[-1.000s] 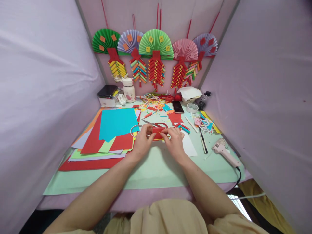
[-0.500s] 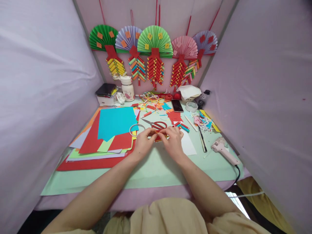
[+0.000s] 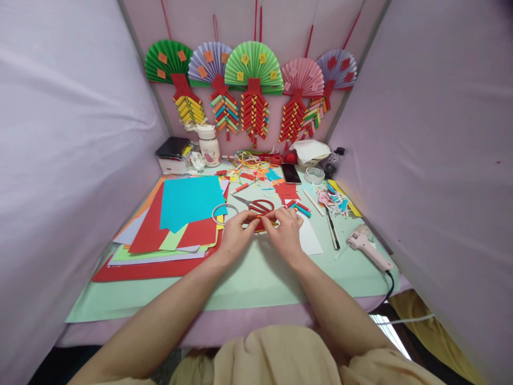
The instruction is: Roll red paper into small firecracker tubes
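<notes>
My left hand (image 3: 237,234) and my right hand (image 3: 284,231) meet at the middle of the table, thumbs and fingertips pinched. Between them is a small red paper piece with yellow edges (image 3: 260,225), partly covered by the fingers. Whether it is rolled or flat I cannot tell. Just beyond the fingertips lie red-handled scissors (image 3: 261,206), blades pointing left. A thin silver-grey ring (image 3: 215,215) rests beside my left hand. Several red and blue paper rolls (image 3: 303,210) lie past my right hand, near a white sheet (image 3: 311,239).
Stacked coloured paper (image 3: 192,200) covers the left side. A glue gun (image 3: 369,250) with a cord lies at right, near a brush (image 3: 333,230) and a white pen (image 3: 313,202). Behind are paper scraps, a phone (image 3: 290,174), a tape roll (image 3: 314,175) and a bottle (image 3: 209,146). Paper fans (image 3: 254,64) hang behind.
Both hands stay in nearly the same place. The fingertips have shifted slightly on the red paper piece, and the whole view has moved a little.
</notes>
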